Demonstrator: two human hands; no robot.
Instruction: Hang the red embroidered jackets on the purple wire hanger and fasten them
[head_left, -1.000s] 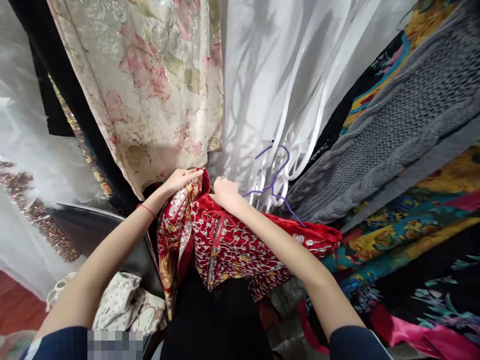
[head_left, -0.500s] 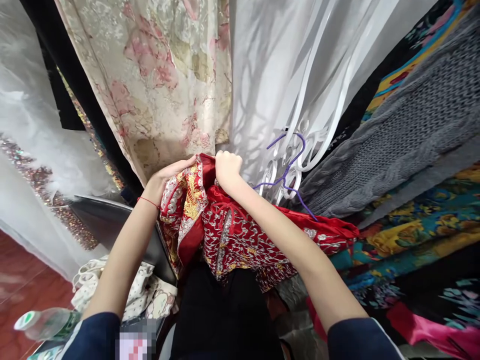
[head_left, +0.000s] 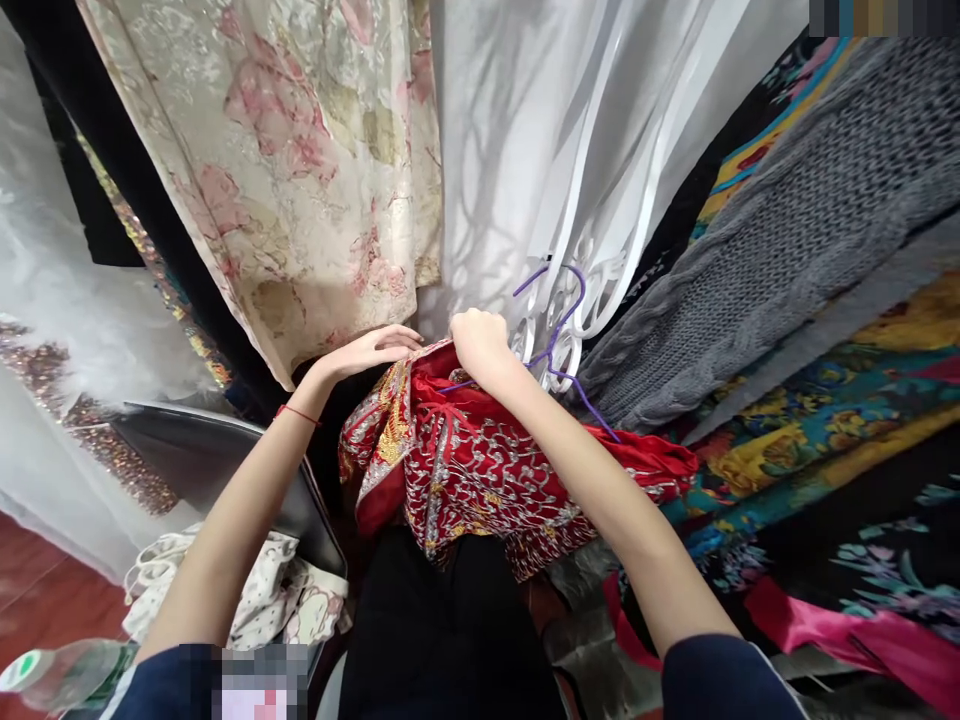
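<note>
One red embroidered garment (head_left: 487,485) spreads below the right hand (head_left: 480,340), clamped on its edge, and the open left hand (head_left: 371,352).

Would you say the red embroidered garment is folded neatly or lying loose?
Loose, not neatly folded: the red embroidered garment drapes unevenly, its edge gripped by the right hand.

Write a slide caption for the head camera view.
Right hand gripping a red patterned garment, left hand open at its edge.
</note>
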